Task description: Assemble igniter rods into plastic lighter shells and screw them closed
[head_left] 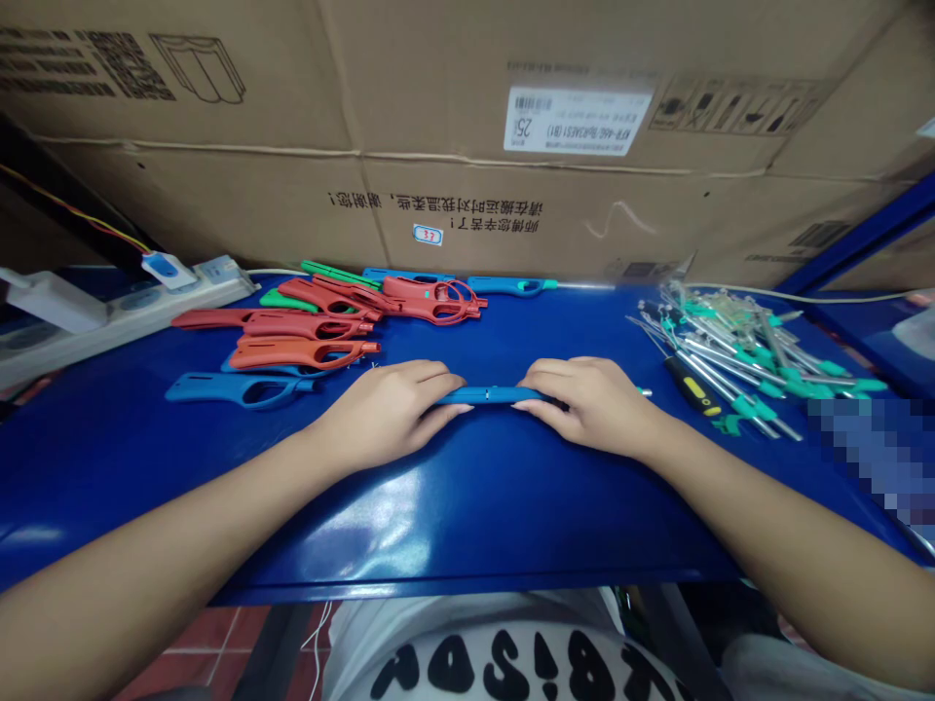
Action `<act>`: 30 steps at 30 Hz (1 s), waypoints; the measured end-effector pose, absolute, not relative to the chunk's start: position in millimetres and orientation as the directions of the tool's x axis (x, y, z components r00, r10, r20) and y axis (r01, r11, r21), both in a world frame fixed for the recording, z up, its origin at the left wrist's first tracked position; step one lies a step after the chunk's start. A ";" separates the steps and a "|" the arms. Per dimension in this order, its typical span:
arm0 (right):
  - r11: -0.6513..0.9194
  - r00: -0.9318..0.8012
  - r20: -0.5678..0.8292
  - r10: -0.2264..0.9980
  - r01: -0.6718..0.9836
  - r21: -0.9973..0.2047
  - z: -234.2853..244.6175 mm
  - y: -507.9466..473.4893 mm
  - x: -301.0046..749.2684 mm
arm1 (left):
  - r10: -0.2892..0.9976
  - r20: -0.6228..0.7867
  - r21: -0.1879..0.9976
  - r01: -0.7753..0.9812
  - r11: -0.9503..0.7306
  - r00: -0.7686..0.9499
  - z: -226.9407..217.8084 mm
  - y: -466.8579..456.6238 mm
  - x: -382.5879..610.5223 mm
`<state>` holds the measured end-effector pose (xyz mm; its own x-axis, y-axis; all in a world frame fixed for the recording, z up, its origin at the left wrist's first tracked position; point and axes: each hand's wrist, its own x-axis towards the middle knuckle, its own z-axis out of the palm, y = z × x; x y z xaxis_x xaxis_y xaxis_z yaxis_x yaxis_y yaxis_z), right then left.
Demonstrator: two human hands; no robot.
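Observation:
A blue lighter body [497, 395] lies sideways between my hands, just above the blue table. My left hand [398, 404] pinches its left end between thumb and fingers, and my right hand [584, 399] grips the other end the same way. Past the right fingers a short metal-and-green tip [644, 391] pokes out. Left of my hands are several red lighter shells [307, 352] and a blue lighter shell [241, 389]. Behind them, a blue lighter with a metal rod [511, 285] rests near the cardboard.
On the right sits a pile of metal rods with green ends [766, 350], beside a black-and-yellow screwdriver [691, 385]. A white power strip [131, 316] with plugs runs along the left. Cardboard [438, 117] walls off the back of the blue table [467, 526].

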<state>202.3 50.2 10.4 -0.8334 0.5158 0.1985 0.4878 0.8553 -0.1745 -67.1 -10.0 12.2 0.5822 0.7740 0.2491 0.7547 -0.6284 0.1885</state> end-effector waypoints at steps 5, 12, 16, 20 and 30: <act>0.832 -0.816 0.168 0.554 0.548 -0.081 11.9 46.3 199.8 | 0.788 0.225 0.223 0.757 -0.614 0.574 15.3 -12.2 -66.3; 0.814 -0.779 0.235 0.581 0.558 -0.161 8.1 49.5 198.7 | 0.822 0.205 0.237 0.787 -0.569 0.532 14.0 -11.9 -64.9; 0.831 -0.794 0.247 0.556 0.522 -0.193 5.5 45.1 192.2 | 0.818 0.201 0.297 0.763 -0.575 0.539 7.6 -12.7 -60.0; 0.830 -0.796 0.243 0.554 0.505 -0.238 7.1 38.1 186.2 | 0.795 0.248 0.300 0.736 -0.606 0.554 3.5 -16.4 -55.5; 0.713 -0.722 0.171 0.671 0.564 -0.417 11.5 39.1 189.1 | 0.814 0.172 0.282 0.764 -0.581 0.555 6.0 -16.7 -55.7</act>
<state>189.1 39.1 11.5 -0.7220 0.6705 0.1707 0.5636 0.7130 -0.4172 -55.7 -16.7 6.0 0.5553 0.8137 0.1718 0.7638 -0.5807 0.2818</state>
